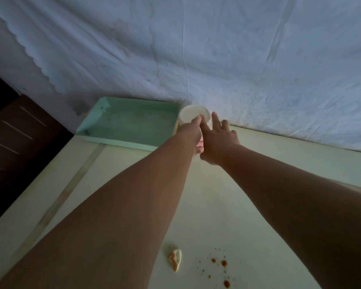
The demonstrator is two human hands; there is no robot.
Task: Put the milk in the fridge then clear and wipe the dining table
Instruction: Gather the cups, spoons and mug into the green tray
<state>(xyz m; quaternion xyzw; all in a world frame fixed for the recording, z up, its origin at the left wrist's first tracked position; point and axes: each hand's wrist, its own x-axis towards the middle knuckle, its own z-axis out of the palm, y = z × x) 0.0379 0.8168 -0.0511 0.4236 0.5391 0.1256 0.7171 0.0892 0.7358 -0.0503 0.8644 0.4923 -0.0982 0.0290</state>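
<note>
Two bare forearms come into view from the lower edge, with no sleeve visible on either. The left hand [193, 130] is mostly hidden behind its own wrist, with only a fingertip and part of the palm showing. The right hand [219, 140] shows its back and knuckles, fingers slender, nails short and unpainted. Both wrists and the visible fingers are bare.

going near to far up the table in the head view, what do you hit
Reddish sauce drops and a food scrap nearest, then bare table, then the left hand and right hand at the white cup, with the green tray beside it, then the white cloth.
</note>
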